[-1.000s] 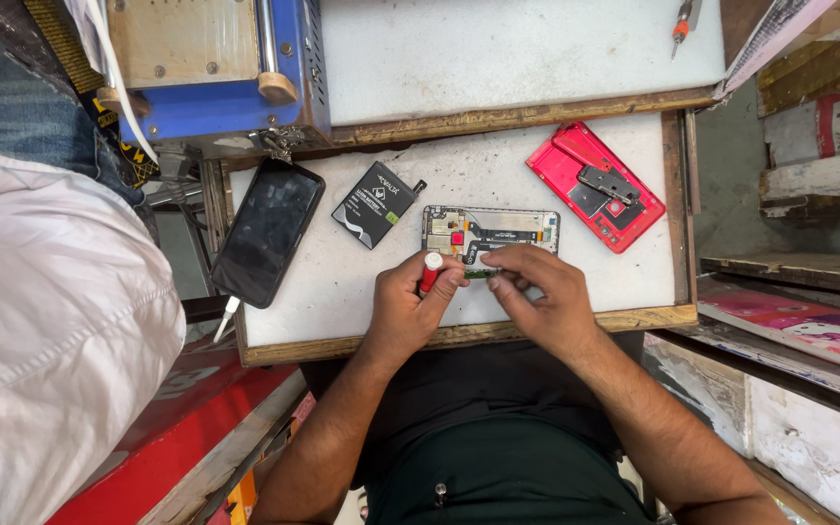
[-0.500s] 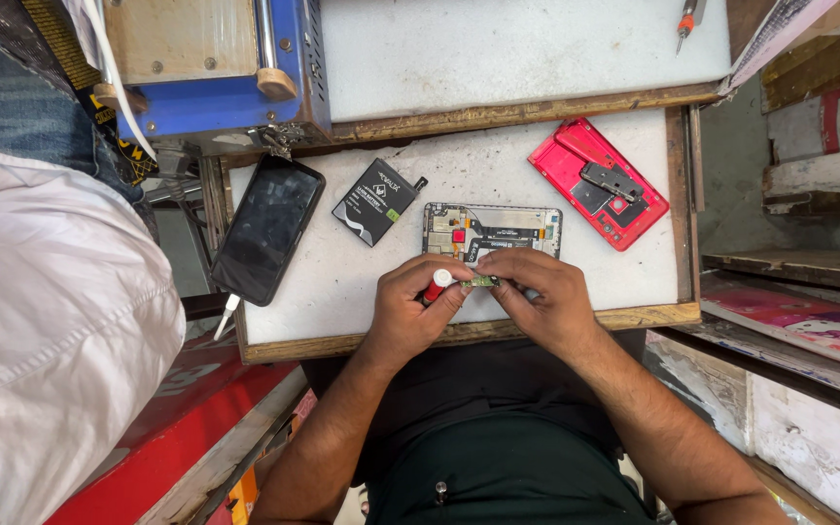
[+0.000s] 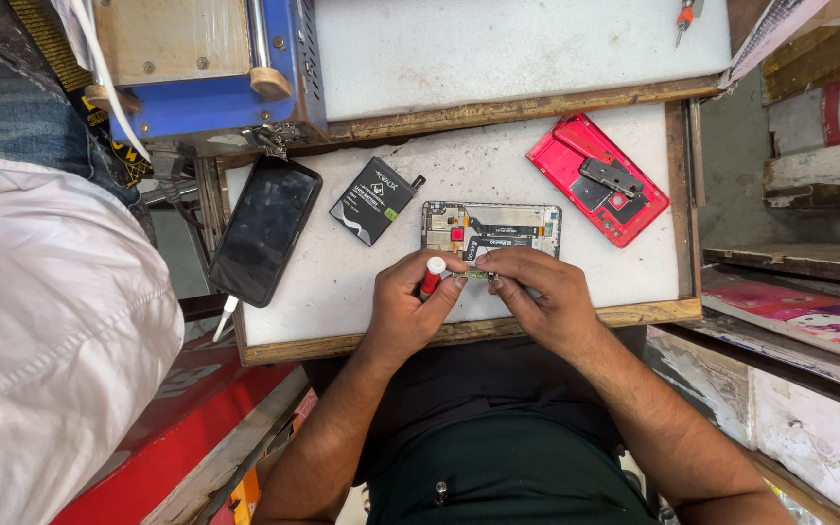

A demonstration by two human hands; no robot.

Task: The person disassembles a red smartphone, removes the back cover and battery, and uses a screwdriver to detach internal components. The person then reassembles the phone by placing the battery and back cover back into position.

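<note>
While the left hand grips a red-handled tool, the right hand pinches a small green circuit board just below the opened phone frame, battery to that frame's left.

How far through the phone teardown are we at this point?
Done: the red back cover and black battery lie apart from the opened phone frame. In hand: the left hand holds a red-handled tool, the right hand a small green board. Left: nothing looks reassembled yet.
</note>
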